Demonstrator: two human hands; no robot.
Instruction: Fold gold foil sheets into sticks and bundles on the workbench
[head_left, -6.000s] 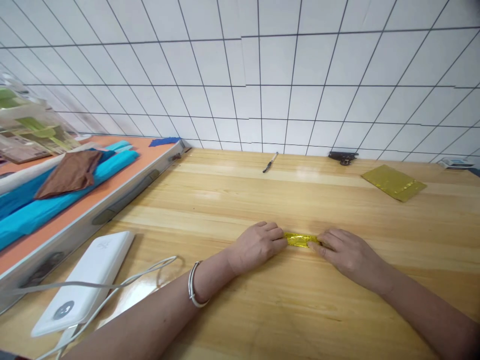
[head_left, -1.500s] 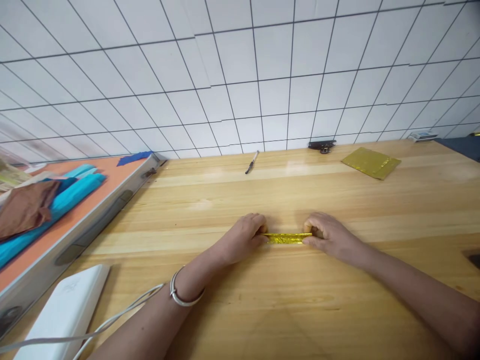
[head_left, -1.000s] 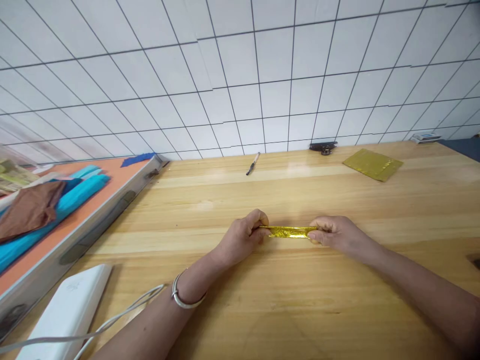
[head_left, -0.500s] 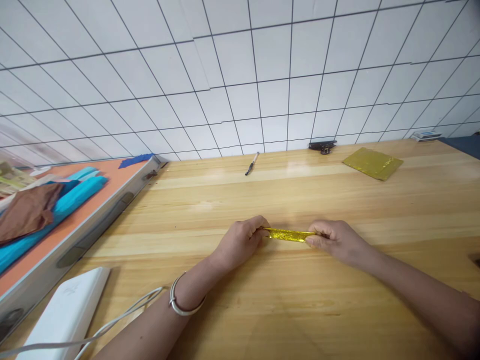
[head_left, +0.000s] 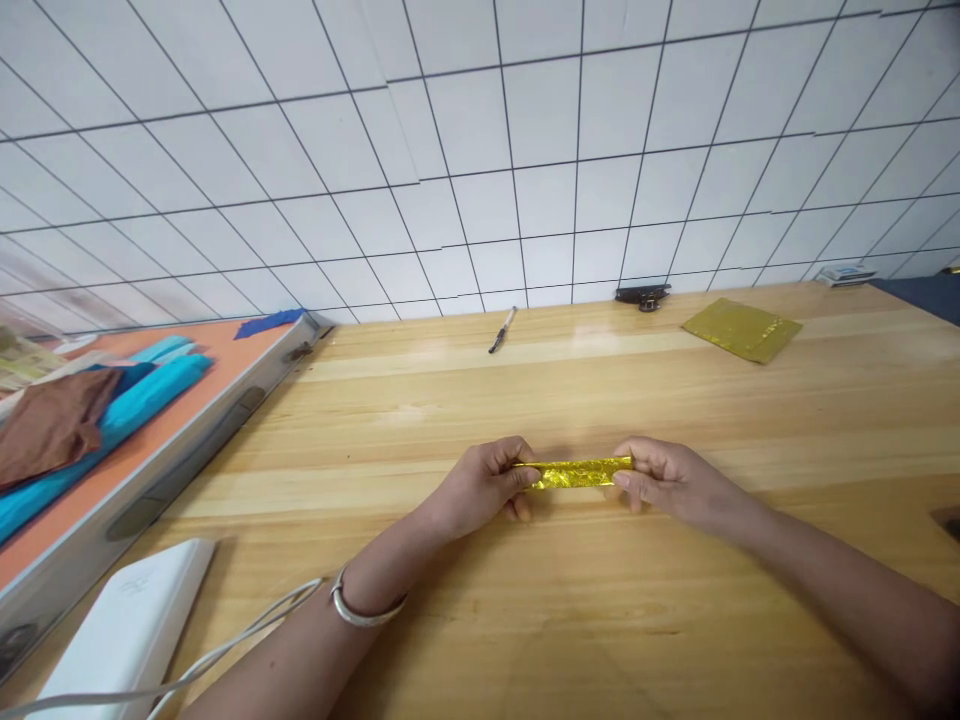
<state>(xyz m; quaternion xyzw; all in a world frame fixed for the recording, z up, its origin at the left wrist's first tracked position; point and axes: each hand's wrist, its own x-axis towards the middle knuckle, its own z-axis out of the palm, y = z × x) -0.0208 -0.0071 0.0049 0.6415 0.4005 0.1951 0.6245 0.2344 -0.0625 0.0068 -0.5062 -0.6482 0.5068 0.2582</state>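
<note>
A narrow strip of folded gold foil paper point(head_left: 574, 473) stretches level between my two hands, just above the wooden table point(head_left: 480, 600). My left hand point(head_left: 491, 480), with a silver bangle on its wrist, pinches the strip's left end, thumb on the front face. At the opposite end my right hand point(head_left: 660, 478) grips it between thumb and fingers. The foil is shiny and creased. Further back on the right lies a flat square of gold foil paper point(head_left: 742, 330).
A pen point(head_left: 502, 330) and a black clip-like object point(head_left: 643, 297) lie near the tiled wall. On the left, an orange-topped box point(head_left: 180, 370) bears brown and blue sheets. A white power bank point(head_left: 127, 630) with a cable point(head_left: 247, 630) sits front left.
The strip has tilted so that more of its front face shows, and it now lies nearly level. My fingers have shifted slightly at both ends.
</note>
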